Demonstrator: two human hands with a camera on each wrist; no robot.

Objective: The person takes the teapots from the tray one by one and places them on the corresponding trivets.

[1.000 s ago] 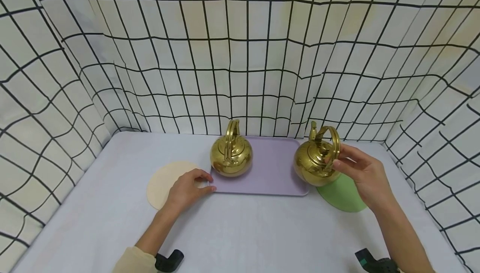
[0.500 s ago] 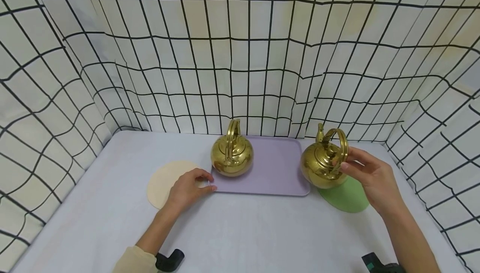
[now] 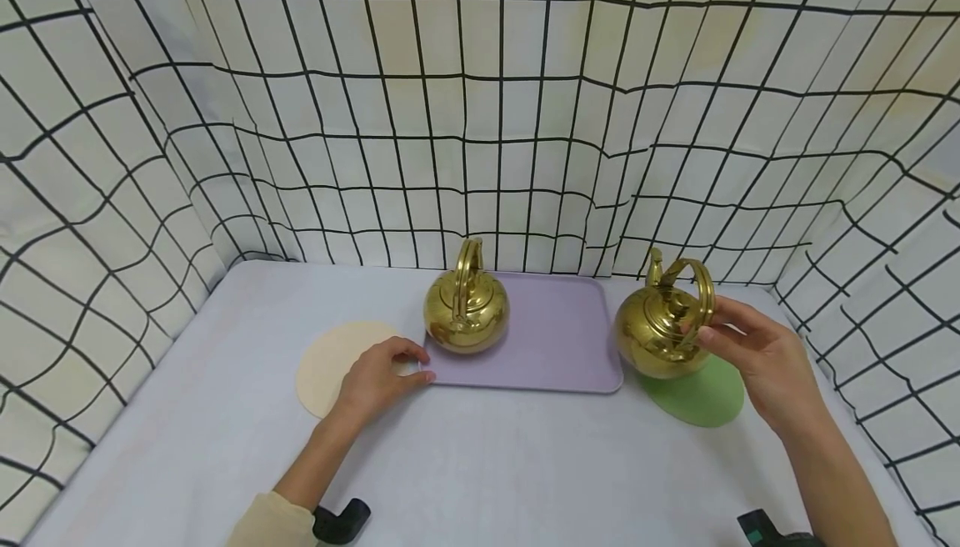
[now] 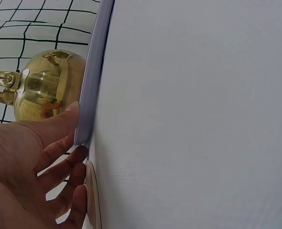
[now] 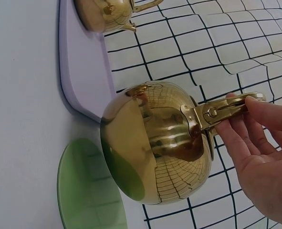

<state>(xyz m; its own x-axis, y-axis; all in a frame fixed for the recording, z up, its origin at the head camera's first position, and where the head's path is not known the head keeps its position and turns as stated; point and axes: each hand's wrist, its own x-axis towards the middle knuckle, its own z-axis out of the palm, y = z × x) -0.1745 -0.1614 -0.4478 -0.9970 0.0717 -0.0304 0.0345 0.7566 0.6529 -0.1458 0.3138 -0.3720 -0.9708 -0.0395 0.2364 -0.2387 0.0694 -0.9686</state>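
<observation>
Kettle (image 3: 662, 334) held up by its handle (image 5: 229, 105) in the right hand (image 3: 765, 363), clear of the tabletop (image 3: 525, 464) at the three o'clock end of the tray (image 3: 562, 338) (green mat (image 3: 712, 401) close by, toward five). At the tray's eight o'clock corner, a narrow pinch of the left hand (image 3: 377, 378). On the tray toward nine, the other kettle (image 3: 467, 318); farther out, a cream mat (image 3: 330, 359).

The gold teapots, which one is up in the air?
The right-hand teapot: the right hand holds it by its handle, clear of the green mat. The other teapot sits on the purple tray.
</observation>
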